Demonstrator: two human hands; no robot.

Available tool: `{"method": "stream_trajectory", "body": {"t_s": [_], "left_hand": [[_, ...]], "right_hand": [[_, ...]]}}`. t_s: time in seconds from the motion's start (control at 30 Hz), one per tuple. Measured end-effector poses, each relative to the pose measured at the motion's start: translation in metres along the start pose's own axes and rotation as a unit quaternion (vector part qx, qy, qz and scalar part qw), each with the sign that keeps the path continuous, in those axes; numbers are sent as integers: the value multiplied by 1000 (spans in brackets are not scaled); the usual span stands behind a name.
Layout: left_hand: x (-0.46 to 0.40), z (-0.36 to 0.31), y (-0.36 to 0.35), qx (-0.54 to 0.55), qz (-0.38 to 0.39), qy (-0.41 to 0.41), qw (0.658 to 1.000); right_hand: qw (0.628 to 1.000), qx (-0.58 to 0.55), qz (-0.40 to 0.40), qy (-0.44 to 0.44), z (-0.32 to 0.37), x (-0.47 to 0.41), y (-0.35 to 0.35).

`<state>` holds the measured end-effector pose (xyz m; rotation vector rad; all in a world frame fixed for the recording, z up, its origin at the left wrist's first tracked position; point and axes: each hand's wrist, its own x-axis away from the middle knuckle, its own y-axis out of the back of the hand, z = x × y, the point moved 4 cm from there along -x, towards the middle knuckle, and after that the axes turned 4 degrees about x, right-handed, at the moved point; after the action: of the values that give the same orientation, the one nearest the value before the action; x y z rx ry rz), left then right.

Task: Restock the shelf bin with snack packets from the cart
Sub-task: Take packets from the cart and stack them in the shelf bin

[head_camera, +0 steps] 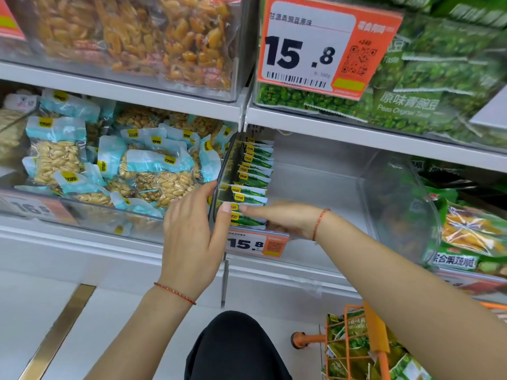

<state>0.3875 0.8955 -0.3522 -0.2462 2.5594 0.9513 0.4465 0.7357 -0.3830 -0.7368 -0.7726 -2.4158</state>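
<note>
A clear plastic shelf bin (323, 185) on the middle shelf holds a neat row of green-and-white snack packets (253, 176) stacked against its left wall; its right part is bare. My left hand (192, 229) rests flat against the bin's left front corner, fingers apart, thumb touching the nearest packets. My right hand (285, 218) reaches into the bin from the right, its fingers laid on the front packets (248, 219); whether it grips one I cannot tell. At the bottom right, an orange wire cart (356, 344) carries more green packets (348, 335).
A bin of blue-and-clear peanut packs (109, 165) stands left of the target bin. Green pea bags (428, 78) fill the upper shelf, behind a 15.8 price tag (323, 48). Mixed crisp bags (466, 231) sit at right. My dark-clothed knee (236, 346) is below.
</note>
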Motion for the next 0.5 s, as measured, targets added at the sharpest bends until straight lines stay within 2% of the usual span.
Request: {"method": "stream_trajectory", "body": {"t_s": [0.07,0.17,0.3,0.4,0.5], "left_hand": [[1,1,0,4,4,5,1000],[2,2,-1,-3,3,4,1000],[3,3,-4,-7,-11,-3,1000],[5,6,-8,-21,-15,-6,1000],[7,8,-10,-33,-14,-13,999]], "right_hand": [[999,-21,-5,-37,-6,6,10],[999,24,-19,-27,-5,10,10],[980,152,-121,32,7,-4,6],[964,229,-128,48,13,-11,0],[989,111,-88,38,5,0,3]]}}
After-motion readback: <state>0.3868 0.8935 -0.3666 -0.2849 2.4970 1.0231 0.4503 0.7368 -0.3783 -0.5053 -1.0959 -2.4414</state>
